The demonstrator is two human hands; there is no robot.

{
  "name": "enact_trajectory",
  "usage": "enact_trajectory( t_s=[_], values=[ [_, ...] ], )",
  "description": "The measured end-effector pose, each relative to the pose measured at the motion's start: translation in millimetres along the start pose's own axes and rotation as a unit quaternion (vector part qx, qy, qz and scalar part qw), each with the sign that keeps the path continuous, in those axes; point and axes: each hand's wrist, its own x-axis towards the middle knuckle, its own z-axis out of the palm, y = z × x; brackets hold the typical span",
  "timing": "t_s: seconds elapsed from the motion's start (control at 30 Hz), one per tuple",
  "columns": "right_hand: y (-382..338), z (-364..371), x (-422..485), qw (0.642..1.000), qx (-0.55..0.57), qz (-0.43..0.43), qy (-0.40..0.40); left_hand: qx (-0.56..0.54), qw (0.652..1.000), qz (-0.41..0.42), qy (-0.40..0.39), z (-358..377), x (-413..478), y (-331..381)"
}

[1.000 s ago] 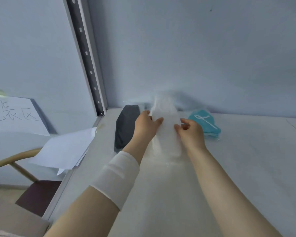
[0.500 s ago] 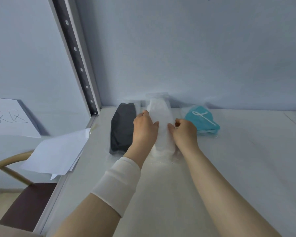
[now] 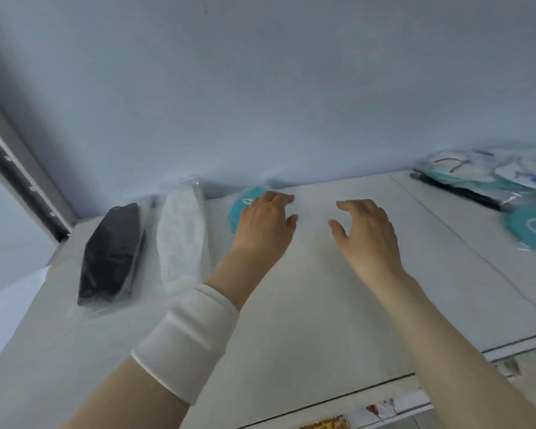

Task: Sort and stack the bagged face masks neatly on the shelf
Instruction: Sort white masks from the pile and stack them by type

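On the white shelf (image 3: 307, 305), a stack of black bagged masks (image 3: 110, 253) lies at the left. Beside it, to the right, lies a stack of white bagged masks (image 3: 180, 239). A teal bagged mask (image 3: 240, 209) lies by the back wall, partly hidden under my left hand (image 3: 265, 221). That hand hovers over it with fingers relaxed and holds nothing. My right hand (image 3: 364, 227) hovers over bare shelf to the right, fingers spread and empty. At the far right lies a loose pile of mixed bagged masks (image 3: 489, 178), with another teal mask (image 3: 532, 229) in front.
A slotted metal upright (image 3: 19, 184) bounds the shelf at the left. The back wall stands just behind the masks. The shelf's front edge (image 3: 353, 394) runs below my forearms, with small items under it. A seam (image 3: 464, 252) divides the shelf boards at the right.
Both hands have let go of the white bagged masks, which now rest beside the black stack. The hands moved right, and the view turned right to show the pile.
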Motion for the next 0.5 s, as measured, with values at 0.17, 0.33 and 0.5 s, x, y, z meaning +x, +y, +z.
enact_trajectory(
  t_s=[0.17, 0.33, 0.5],
  values=[
    [136, -74, -19, 0.998, -0.037, 0.044, 0.028, 0.001, 0.995, 0.083, -0.055, 79, 6, 130],
    [283, -141, -41, 0.991, -0.066, 0.111, 0.045, 0.004, 0.982, 0.157, -0.103, 161, 3, 273],
    [381, -180, -59, 0.981, -0.042, 0.185, 0.044, 0.02, 0.975, 0.18, -0.128, 216, 12, 362]
  ],
)
